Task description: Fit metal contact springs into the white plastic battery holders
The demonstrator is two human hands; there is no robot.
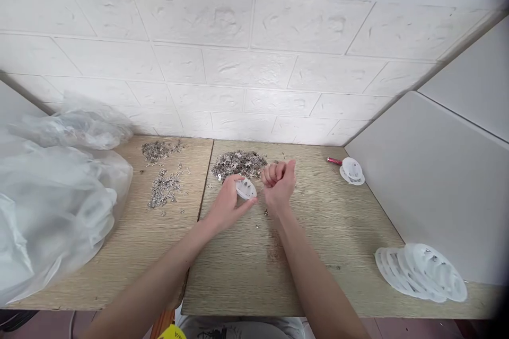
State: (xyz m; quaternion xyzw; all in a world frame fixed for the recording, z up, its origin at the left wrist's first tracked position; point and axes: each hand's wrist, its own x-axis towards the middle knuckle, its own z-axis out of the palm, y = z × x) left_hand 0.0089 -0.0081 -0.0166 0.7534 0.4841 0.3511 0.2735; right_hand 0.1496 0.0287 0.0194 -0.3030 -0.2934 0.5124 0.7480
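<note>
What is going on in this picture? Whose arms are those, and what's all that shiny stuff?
There's no robot here, just a person working with two bare hands. The one picture comes from a camera on that person's head, looking forward and down, so the arms reach in from the bottom.

The left hand holds a small white round piece. The right hand is curled beside it; I can't tell if anything is inside.

The shiny stuff is a pile of tiny metal-looking bits on the wooden table. More little heaps and plastic bags are on the left. On the right lie overlapping white discs.
</note>
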